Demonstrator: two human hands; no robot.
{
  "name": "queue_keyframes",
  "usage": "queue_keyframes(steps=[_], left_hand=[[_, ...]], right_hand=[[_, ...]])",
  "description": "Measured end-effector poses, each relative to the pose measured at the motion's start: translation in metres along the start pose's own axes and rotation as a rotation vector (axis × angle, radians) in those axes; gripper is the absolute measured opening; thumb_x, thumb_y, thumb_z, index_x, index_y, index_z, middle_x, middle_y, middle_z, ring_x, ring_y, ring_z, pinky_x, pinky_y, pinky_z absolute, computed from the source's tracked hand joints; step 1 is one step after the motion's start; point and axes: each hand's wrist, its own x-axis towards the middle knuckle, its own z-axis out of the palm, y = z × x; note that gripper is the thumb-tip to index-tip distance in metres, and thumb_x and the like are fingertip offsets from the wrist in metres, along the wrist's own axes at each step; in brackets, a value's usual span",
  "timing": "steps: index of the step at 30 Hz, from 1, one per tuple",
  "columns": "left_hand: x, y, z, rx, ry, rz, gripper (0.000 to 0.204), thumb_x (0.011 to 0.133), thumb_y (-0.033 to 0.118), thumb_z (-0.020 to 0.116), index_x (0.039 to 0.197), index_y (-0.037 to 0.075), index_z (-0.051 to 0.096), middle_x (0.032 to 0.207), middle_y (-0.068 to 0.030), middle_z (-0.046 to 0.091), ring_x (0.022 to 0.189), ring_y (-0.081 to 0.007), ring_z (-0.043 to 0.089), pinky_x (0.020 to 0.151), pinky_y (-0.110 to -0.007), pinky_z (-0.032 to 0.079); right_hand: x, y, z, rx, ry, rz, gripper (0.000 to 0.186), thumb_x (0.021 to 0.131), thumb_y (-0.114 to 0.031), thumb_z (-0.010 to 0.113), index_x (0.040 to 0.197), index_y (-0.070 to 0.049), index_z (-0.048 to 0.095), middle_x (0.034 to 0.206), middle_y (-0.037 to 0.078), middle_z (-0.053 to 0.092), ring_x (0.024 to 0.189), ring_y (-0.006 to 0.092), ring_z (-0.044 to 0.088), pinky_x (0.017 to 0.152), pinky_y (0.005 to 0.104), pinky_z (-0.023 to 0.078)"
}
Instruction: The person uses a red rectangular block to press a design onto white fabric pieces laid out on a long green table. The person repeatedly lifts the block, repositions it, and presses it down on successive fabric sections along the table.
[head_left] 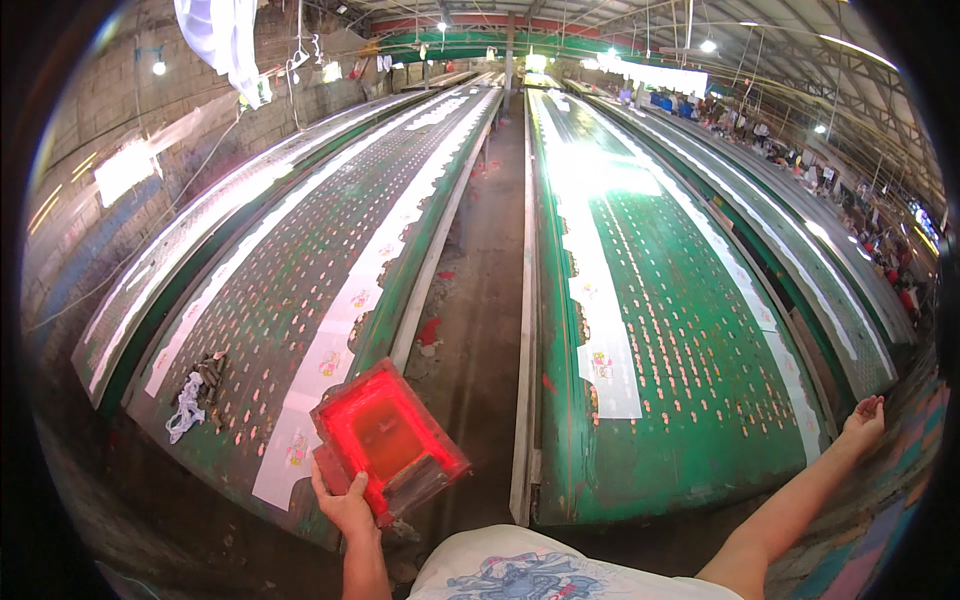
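My left hand (346, 507) grips the lower left edge of a red-stained screen printing frame (392, 436), thumb on top. The frame is tilted over the near right corner of the left long table (395, 320) and the aisle. Its mesh shows a darker orange middle, and a brownish strip lies along its lower right side. Beside it, a white strip of cloth (325, 365) with small coloured prints runs along the table. My right arm stretches out to the right, and my right hand (866, 416) is held palm up beyond the right table, its fingers loosely apart and nothing visible in them.
A green long table (620, 490) on the right carries white strips (605, 370) and rows of small pinkish spots. A narrow aisle (480, 270) runs between the tables. A crumpled white rag (187, 410) and dark lumps (212, 370) lie on the left table. White cloth (225, 40) hangs above.
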Motion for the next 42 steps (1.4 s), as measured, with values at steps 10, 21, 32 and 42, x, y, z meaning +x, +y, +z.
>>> queue_keyframes(steps=[10,21,32,42], left_hand=[[0.006,0.021,-0.013,0.039,0.050,0.046,0.097,0.087,-0.022,0.075,0.175,0.005,0.043,0.170,-0.0161,0.055,0.149,-0.0304,0.061,0.126,-0.045,0.048],[0.042,0.039,-0.038,0.070,0.055,0.101,0.097,0.086,-0.021,0.078,0.173,0.005,0.045,0.166,-0.0148,0.059,0.146,-0.0294,0.064,0.126,-0.044,0.050],[0.077,0.027,-0.071,-0.055,0.068,0.047,0.100,0.084,-0.021,0.080,0.174,0.006,0.045,0.169,-0.0160,0.055,0.148,-0.0300,0.061,0.125,-0.043,0.050],[0.107,0.053,-0.150,-0.025,0.265,0.103,0.100,0.087,-0.023,0.076,0.175,0.010,0.044,0.171,-0.0176,0.054,0.149,-0.0330,0.060,0.126,-0.046,0.048]], right_hand=[[-0.006,0.061,-0.006,0.068,-0.002,0.110,0.016,0.113,-0.013,0.071,0.114,0.002,0.072,0.106,0.010,0.078,0.097,0.0248,0.077,0.087,0.0394,0.066],[-0.026,0.059,-0.035,0.090,0.014,0.158,0.018,0.113,-0.016,0.072,0.111,0.001,0.070,0.101,0.012,0.075,0.093,0.0261,0.075,0.084,0.0408,0.065],[-0.195,0.089,0.049,-0.206,-0.297,-0.031,0.032,0.116,-0.022,0.068,0.135,0.003,0.070,0.071,-0.005,0.049,0.058,0.0094,0.042,0.056,0.0273,0.040],[-0.825,0.211,0.056,-0.793,-1.223,0.753,0.024,0.102,-0.009,0.076,0.125,-0.006,0.083,0.092,0.005,0.078,0.067,0.0118,0.067,0.062,0.0319,0.058]])
